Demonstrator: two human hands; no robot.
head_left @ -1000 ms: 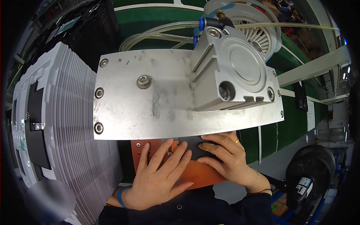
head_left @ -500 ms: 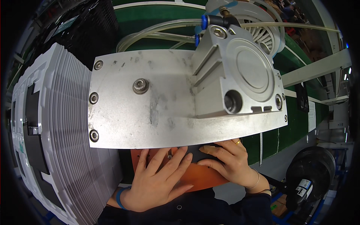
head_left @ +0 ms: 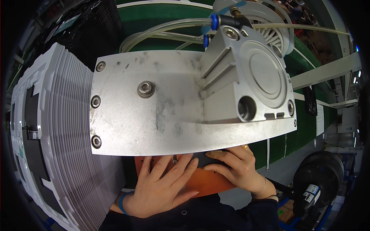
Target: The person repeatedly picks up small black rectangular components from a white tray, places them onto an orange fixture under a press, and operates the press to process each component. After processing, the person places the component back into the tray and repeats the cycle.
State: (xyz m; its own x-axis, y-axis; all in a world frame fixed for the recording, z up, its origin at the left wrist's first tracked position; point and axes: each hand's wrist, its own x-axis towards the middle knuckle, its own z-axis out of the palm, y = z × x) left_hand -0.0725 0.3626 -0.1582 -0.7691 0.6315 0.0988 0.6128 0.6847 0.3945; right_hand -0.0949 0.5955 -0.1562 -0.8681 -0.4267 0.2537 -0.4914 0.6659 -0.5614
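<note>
A silvery metal plate (head_left: pixel 169 131) with a boxy air cylinder (head_left: pixel 246 81) on top spans the middle and hides the farther fingertips of both hands. Just below its near edge lies an orange board (head_left: pixel 216 184). My left hand (head_left: pixel 163 186), with a blue wristband, rests on this board, fingers spread and tips partly under the plate. A black flat piece (head_left: pixel 201 159) shows between the hands. My right hand (head_left: pixel 237 167), wearing a ring and a bracelet, has curled fingers and a thumb closed about the black piece's right side.
A tall stack of white plastic trays (head_left: pixel 73 115) stands close on the left, with black crates (head_left: pixel 88 30) behind it. Clear air hoses (head_left: pixel 169 29) run to the cylinder. A white fan (head_left: pixel 269 34) sits on the green bench at the back; a black fan (head_left: pixel 320 177) is at right.
The metal plate and cylinder look slightly larger and a little lower in view. Both hands keep nearly the same place and pose.
</note>
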